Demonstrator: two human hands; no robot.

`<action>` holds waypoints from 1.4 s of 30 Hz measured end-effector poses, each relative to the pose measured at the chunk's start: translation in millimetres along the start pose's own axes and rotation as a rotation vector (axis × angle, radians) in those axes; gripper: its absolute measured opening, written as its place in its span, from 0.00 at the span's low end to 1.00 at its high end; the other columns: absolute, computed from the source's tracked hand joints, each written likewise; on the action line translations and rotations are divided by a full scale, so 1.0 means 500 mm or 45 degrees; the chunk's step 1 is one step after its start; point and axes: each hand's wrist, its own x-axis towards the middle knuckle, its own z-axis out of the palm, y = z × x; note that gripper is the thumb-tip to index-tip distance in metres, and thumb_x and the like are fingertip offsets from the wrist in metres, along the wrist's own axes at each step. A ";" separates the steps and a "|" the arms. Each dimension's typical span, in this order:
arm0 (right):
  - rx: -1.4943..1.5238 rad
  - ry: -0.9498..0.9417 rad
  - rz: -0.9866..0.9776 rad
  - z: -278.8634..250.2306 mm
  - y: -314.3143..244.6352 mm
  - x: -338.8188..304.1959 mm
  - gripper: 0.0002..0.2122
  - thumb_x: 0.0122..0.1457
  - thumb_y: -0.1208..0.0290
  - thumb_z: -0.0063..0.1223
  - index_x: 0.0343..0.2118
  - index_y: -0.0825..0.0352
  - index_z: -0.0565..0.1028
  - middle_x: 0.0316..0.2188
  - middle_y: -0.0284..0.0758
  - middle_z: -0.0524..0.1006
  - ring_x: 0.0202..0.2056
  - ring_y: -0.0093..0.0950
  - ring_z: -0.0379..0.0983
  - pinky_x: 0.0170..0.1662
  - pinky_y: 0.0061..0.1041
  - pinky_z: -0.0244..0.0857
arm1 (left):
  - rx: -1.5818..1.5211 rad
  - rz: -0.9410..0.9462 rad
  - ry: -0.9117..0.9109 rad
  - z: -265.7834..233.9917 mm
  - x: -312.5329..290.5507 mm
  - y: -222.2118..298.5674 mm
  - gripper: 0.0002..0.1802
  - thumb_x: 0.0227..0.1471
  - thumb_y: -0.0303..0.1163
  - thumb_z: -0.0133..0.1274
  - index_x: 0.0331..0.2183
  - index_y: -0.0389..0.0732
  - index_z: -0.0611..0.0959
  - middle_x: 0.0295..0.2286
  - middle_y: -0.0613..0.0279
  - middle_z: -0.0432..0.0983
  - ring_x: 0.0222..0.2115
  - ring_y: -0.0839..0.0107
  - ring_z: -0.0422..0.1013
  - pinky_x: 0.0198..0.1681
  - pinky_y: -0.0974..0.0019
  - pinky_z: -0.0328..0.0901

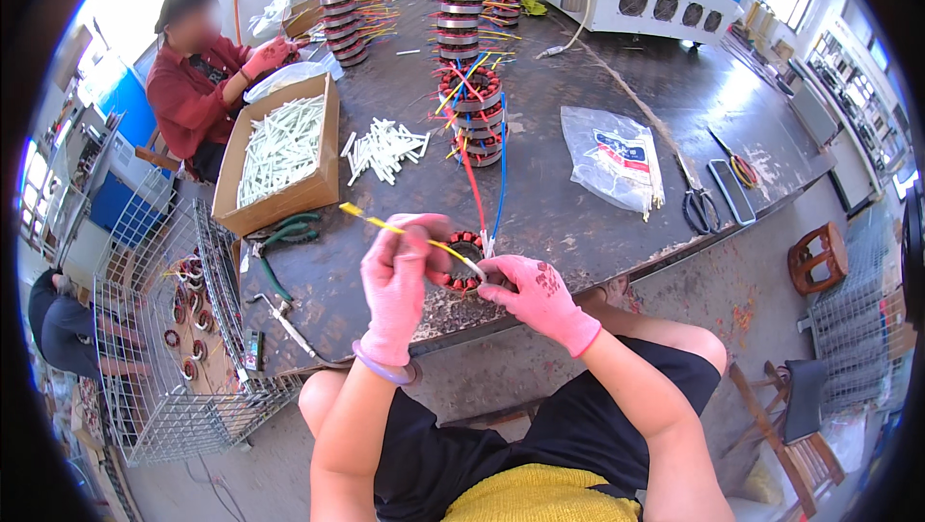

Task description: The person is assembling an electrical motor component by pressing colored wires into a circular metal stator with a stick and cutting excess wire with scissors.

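A small motor stator (457, 281) with red windings rests near the table's front edge, between my pink-gloved hands. One red lead (472, 181) and one blue lead (500, 189) rise from it toward the far side. My left hand (397, 276), slightly blurred, is closed on a yellow wire (376, 221) whose end sticks out to the upper left. At the stator's right side, my right hand (541, 304) pinches the wire's lower end, where a whitish sleeve shows. Part of the stator is hidden behind my fingers.
Stacked stators (462, 26) stand beyond my hands. White sleeves fill a cardboard box (328, 151) and lie in a loose pile (383, 150). Green-handled pliers (275, 276) lie left, a plastic bag (607, 151), scissors (699, 204) and a phone (730, 191) right. A co-worker (198, 79) sits far left.
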 end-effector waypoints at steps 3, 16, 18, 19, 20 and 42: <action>0.282 0.085 0.167 -0.007 0.006 -0.019 0.13 0.55 0.66 0.61 0.41 0.65 0.75 0.34 0.38 0.77 0.34 0.37 0.77 0.39 0.32 0.70 | 0.005 0.131 0.198 -0.022 0.006 -0.013 0.17 0.55 0.29 0.56 0.46 0.35 0.77 0.33 0.63 0.76 0.25 0.80 0.68 0.26 0.76 0.64; -0.192 0.125 -0.287 0.040 0.088 0.025 0.39 0.42 0.57 0.67 0.59 0.58 0.63 0.58 0.36 0.65 0.51 0.39 0.69 0.51 0.40 0.67 | 1.308 0.287 -0.135 0.037 -0.072 -0.132 0.09 0.46 0.28 0.64 0.31 0.40 0.81 0.48 0.55 0.72 0.51 0.54 0.68 0.62 0.46 0.53; -0.192 0.152 -0.304 0.041 0.090 0.026 0.39 0.43 0.55 0.67 0.59 0.58 0.64 0.58 0.34 0.65 0.48 0.38 0.70 0.49 0.40 0.68 | 1.079 0.164 0.016 0.041 -0.081 -0.131 0.08 0.47 0.27 0.64 0.31 0.39 0.81 0.53 0.53 0.68 0.52 0.56 0.68 0.61 0.50 0.56; -0.186 0.147 -0.304 0.038 0.092 0.024 0.38 0.43 0.55 0.67 0.59 0.58 0.64 0.58 0.34 0.65 0.48 0.38 0.70 0.49 0.40 0.68 | 1.078 0.058 0.000 0.037 -0.082 -0.123 0.08 0.49 0.27 0.63 0.33 0.37 0.82 0.59 0.49 0.60 0.56 0.57 0.64 0.60 0.55 0.58; -0.180 0.143 -0.303 0.035 0.092 0.023 0.38 0.44 0.55 0.67 0.59 0.58 0.64 0.57 0.33 0.65 0.48 0.38 0.70 0.49 0.40 0.68 | 1.083 0.012 -0.028 0.031 -0.080 -0.119 0.10 0.50 0.27 0.61 0.36 0.36 0.81 0.60 0.49 0.59 0.56 0.57 0.64 0.60 0.56 0.58; -0.164 0.070 -0.367 0.027 0.095 0.023 0.34 0.41 0.58 0.69 0.53 0.61 0.69 0.55 0.33 0.68 0.49 0.38 0.70 0.50 0.38 0.66 | 1.796 0.085 -0.011 0.008 0.003 -0.149 0.05 0.46 0.26 0.55 0.29 0.36 0.79 0.39 0.52 0.74 0.36 0.50 0.72 0.39 0.55 0.68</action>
